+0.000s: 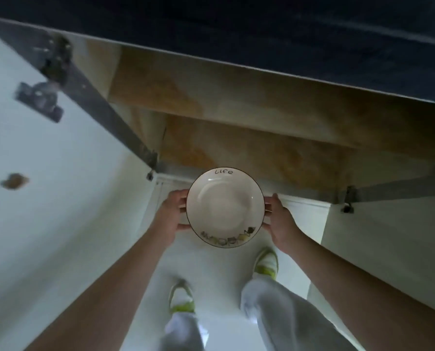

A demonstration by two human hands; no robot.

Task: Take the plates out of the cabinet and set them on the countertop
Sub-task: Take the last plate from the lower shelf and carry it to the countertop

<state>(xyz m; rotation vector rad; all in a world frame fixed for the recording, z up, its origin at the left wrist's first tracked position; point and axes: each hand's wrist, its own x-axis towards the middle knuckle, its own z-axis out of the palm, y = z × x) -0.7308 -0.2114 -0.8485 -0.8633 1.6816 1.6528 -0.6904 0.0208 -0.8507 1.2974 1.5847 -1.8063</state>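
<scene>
A white deep plate [225, 207], dark-rimmed with the word "Life" near its far edge and a band of small pictures along its near edge, sits at the centre of the frame, carried level between two hands in front of the open cabinet [236, 117]. The left hand [172, 215] holds the rim on the left of the frame, fingers curled under the edge and thumb along the lower side. The right hand [278, 219] mirrors it on the right, fingertips on the rim. So each grip is clenched on the plate's edge, opposite one another.

The plate looks like glazed ceramic: stiff, moderately heavy for its size, smooth and likely slick, and liable to chip or shatter if dropped onto the pale floor [211, 269] below, where the person's shoes show. Holding it at two opposite points of the rim, with fingers beneath, seems the sound choice, since it keeps the dish level and spreads the weight. A one-sided pinch would probably let it tip.

The dark bench [312, 34] edge runs across the upper part of the frame, above the wood-toned cabinet interior. The white cabinet door [59, 173] stands open at the left, its hinge hardware visible in the upper left. The plate is out of the cabinet but not yet on the bench. I judge it must next be raised and set down gently.
</scene>
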